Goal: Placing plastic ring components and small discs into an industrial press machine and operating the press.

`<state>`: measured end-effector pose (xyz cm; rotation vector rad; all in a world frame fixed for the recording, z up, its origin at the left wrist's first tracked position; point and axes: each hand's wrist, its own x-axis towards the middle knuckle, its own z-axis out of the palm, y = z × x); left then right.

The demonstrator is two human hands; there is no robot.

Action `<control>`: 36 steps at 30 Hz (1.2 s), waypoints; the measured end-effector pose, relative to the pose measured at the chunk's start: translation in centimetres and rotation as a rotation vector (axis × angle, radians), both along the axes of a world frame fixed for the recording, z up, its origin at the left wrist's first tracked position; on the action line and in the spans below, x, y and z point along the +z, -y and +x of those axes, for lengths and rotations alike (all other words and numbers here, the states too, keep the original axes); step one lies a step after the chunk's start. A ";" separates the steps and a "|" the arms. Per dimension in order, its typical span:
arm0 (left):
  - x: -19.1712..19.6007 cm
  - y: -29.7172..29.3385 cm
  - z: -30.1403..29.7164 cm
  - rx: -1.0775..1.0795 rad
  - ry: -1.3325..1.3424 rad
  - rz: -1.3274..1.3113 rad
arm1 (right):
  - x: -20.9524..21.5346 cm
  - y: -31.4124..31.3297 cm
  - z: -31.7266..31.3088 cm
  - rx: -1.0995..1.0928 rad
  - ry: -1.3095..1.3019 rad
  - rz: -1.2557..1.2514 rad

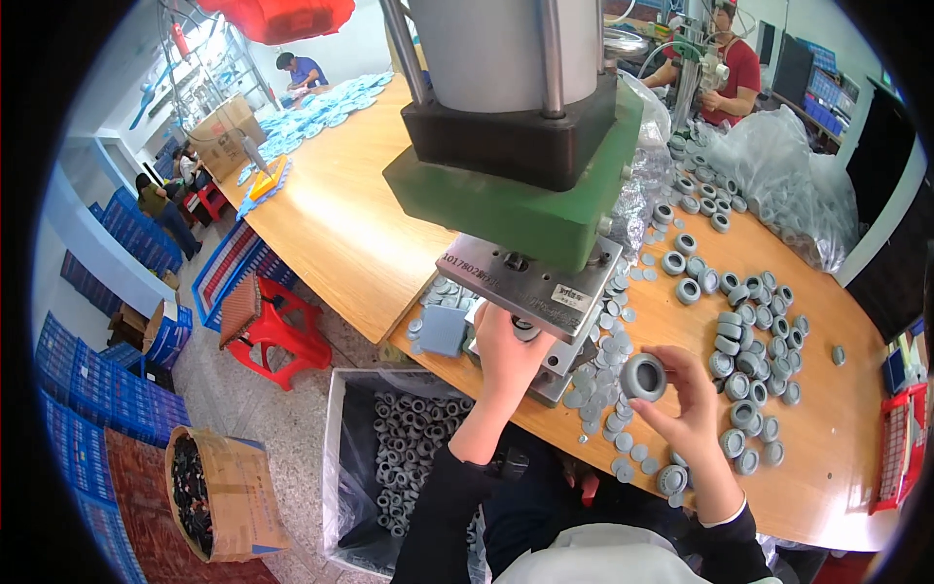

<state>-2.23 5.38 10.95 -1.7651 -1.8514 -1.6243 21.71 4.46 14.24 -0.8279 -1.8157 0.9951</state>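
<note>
Left hand (506, 355) reaching fwd under the grey plate of the green press (525, 209), fingers curled at the die area w/ a small ring part (526, 328) just by the fingertips; can't tell if actually gripped. Right hand (686, 409) up off the tabletop (331, 214), pinching a grey rubber ring (643, 377) betw. thumb and fingers, hole facing cam, just right of the press base. Flat grey discs (608, 414) scattered on tabletop betw. both hands and around press foot. Bigger heap of grey rings (754, 350) to the right, some stacked, near the right hand. Clear plastic bag (778, 175) w/ more parts at far right edge. Below tabletop edge, white bin (404, 457) lined w/ plastic, full of grey rings, left of the left forearm. Red stool (277, 331) on floor at left; cardboard box (229, 506) w/ dark parts lower left. Other persons at far ends of the tabletop, well apart.
</note>
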 end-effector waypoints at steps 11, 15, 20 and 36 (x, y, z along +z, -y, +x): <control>-11.2 14.4 -7.8 0.591 0.237 -0.175 | 0.0 -3.1 -11.9 -0.029 0.242 0.165; -11.5 15.1 -10.7 0.593 0.092 -0.245 | 0.3 -3.5 -13.8 -0.037 0.170 0.252; -7.2 5.3 -11.6 0.255 -0.157 -0.148 | 0.9 -3.2 -12.1 -0.014 0.113 0.092; -11.5 -0.9 -13.7 0.107 -0.348 -0.571 | -8.4 -15.9 12.6 -0.795 1.067 0.009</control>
